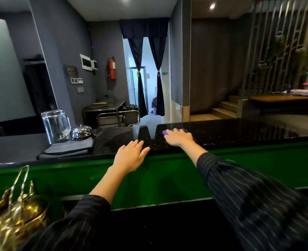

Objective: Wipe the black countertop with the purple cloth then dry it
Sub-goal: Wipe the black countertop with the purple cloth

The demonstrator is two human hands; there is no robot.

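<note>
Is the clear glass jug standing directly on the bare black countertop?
No, the clear glass jug stands on a folded grey cloth that lies on the black countertop.

Clear glass jug [56, 126] and shiny bell [82, 132] on grey folded cloth [68, 148], left of hands. Red fire extinguisher [111, 68] far behind.

I have both arms stretched forward, dark striped sleeves pushed back to the forearms. My left hand [131, 156] lies flat, palm down, fingers together and straight, fingertips over the near edge of the surface [240, 134] — it holds nothing. My right hand [178, 137] reaches further out and to the right, palm down, fingers spread and pressed onto the purple cloth [165, 132] — not a closed grip, a flat press, wrist low and the arm nearly straight
</note>
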